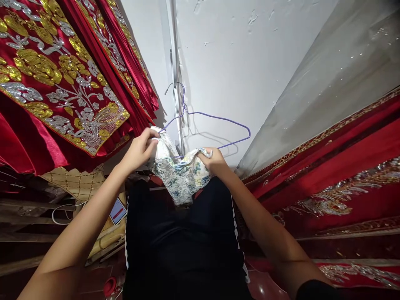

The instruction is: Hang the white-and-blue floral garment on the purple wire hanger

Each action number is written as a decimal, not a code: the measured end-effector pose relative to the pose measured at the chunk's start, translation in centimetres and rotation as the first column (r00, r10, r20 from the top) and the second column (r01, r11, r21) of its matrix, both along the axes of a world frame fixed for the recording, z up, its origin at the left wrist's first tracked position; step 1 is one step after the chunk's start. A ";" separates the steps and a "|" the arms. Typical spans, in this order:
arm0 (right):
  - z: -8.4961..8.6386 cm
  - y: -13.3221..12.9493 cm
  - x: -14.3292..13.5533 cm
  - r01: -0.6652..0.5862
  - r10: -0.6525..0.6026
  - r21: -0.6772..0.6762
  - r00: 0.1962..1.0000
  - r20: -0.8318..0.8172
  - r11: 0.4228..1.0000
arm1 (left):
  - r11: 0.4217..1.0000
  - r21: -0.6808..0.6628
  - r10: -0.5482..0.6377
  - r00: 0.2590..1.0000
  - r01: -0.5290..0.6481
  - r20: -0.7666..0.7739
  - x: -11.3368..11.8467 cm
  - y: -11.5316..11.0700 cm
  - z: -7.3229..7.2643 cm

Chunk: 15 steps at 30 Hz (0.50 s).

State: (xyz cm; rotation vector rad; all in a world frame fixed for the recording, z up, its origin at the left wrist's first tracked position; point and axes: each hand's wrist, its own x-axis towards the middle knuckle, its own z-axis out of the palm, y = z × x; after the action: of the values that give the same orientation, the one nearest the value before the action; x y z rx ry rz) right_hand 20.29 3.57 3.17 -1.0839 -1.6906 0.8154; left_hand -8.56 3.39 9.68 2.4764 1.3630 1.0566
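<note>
A white top (pixel 184 181) with a blue, green and yellow floral print hangs partly on a purple wire hanger (pixel 231 119). The hanger's hook sits at a narrow metal strip on the wall. My left hand (pixel 141 151) is closed on the top's left shoulder, where the hanger's left arm goes into the cloth. With fingers partly hidden by fabric, my right hand (pixel 214 160) grips the top's other shoulder edge, below the hanger's bare right arm. The lower part of the top drapes down in front of my dark clothes.
Red garments with gold and silver sequins (pixel 71 83) hang at the left. More red embroidered cloth (pixel 343 196) and a sheer pale cover (pixel 331 79) are on the right. A lit phone (pixel 118 211) and bamboo pieces (pixel 106 243) lie low on the left. Ahead is a white wall (pixel 250 50).
</note>
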 end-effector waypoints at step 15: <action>4.8 -0.5 8.8 0.399 -0.405 0.095 0.912 0.067 0.912 | 0.987 0.152 0.075 0.990 -0.057 -0.116 -1.6 1.3 0.1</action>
State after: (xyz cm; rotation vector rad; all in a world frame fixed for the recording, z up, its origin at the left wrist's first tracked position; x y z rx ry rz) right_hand 29.11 3.04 7.94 -1.3684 -1.4797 0.4384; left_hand -10.12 4.74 9.81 2.6588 1.4608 1.0742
